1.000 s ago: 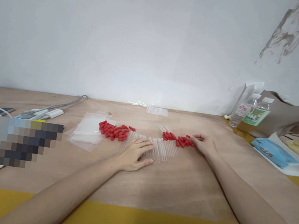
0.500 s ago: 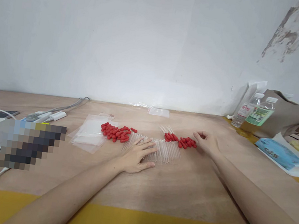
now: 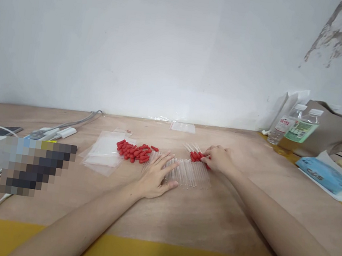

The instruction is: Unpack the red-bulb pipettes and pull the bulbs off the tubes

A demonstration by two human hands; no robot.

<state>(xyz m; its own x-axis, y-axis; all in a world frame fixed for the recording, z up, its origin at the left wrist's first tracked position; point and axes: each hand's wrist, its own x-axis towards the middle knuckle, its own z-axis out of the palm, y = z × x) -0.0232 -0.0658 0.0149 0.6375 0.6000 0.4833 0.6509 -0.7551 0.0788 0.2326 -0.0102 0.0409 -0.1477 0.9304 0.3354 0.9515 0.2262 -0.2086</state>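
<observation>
A row of clear plastic tubes point(image 3: 188, 173) lies side by side on the wooden table point(image 3: 196, 216). My left hand point(image 3: 155, 175) rests flat on the left part of the row, fingers spread. A pile of small red caps point(image 3: 134, 151) sits just left of the tubes. A second group of red caps point(image 3: 196, 155) lies behind the row; my right hand point(image 3: 218, 159) covers its right part with the fingers curled over the caps. What the fingers grip is hidden.
Clear plastic bags point(image 3: 102, 152) lie left of the red caps, another small bag point(image 3: 183, 126) by the wall. Cables and a power strip point(image 3: 52, 131) fill the left side. Two bottles point(image 3: 298, 129), a brown bag and a blue pack point(image 3: 320, 174) stand at the right.
My right hand has slid left over the right-hand group of red caps, pushing them together toward the tubes. My left hand has stayed on the tube row.
</observation>
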